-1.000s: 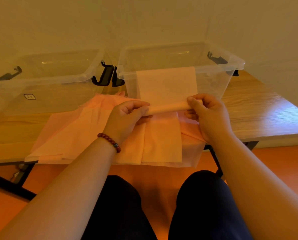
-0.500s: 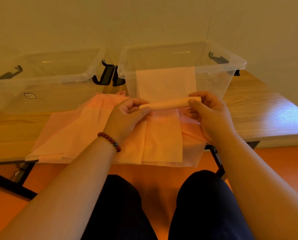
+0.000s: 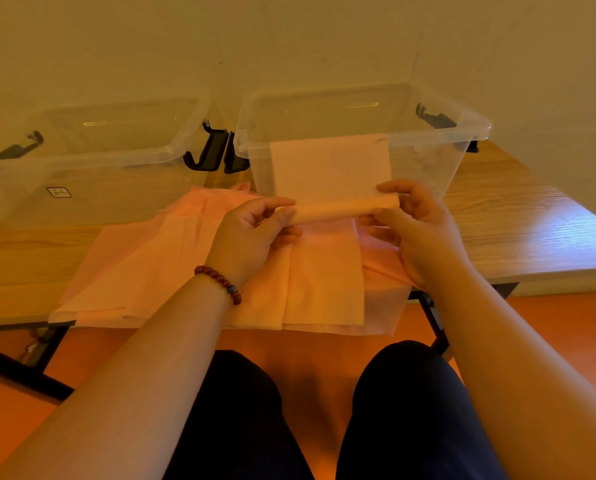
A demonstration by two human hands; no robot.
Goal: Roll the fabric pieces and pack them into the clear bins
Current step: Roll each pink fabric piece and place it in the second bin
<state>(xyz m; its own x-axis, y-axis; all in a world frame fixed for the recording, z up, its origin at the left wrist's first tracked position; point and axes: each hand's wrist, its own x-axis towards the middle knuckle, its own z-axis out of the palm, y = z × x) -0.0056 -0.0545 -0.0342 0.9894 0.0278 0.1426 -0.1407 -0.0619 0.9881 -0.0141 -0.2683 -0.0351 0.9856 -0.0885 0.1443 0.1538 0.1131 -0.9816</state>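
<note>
Just before the bin (image 3: 462, 131), roll (image 3: 341, 210) lies w/ long axis left-right: L hand (image 3: 251, 237) pinches left end, R hand (image 3: 417, 230) right end. Unrolled tail (image 3: 331, 168) runs ahead, up over bin's near rim.

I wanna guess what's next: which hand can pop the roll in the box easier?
Probably the right hand: it holds the fabric roll before the right bin; the left hand is near its corner.
</note>
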